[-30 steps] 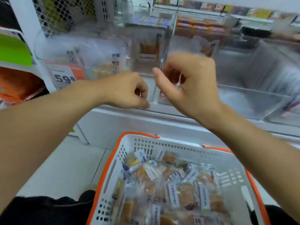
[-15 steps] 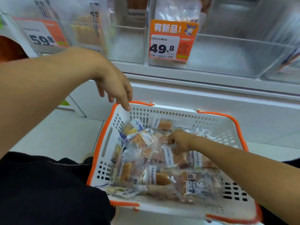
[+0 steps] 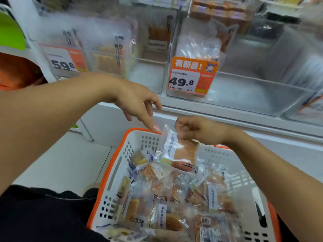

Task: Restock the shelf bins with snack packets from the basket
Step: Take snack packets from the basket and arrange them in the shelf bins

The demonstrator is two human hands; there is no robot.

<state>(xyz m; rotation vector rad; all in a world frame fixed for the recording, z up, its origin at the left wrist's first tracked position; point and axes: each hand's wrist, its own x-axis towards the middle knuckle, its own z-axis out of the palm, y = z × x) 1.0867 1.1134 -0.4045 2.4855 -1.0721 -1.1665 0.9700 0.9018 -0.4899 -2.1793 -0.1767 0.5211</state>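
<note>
**Packet lifted, not yet binned**

Shop aisle w/ white shelf running across, clear bins above it, floor tiles below. Right hand pinches the top edge of one snack packet, fingers curled on the seal; packet hangs below the fingertips, just above the pile in the basket. Left hand has relaxed, spread fingers holding nothing, index tip just beside the packet's top-left corner.

Risks, as I judge them: pinch is on thin film only, so the packet could slip or swing back into the basket on the way up. Its lower edge sits close to other packets and might drag one out.

Nearby: bin beyond the fingers w/ 49.8 price tag on its front looks mostly unfilled, likely target. Front wall and tag stand between fingers and bin interior, so packet must go over. Bin w/ 59.8 tag further left holds stock.
</note>
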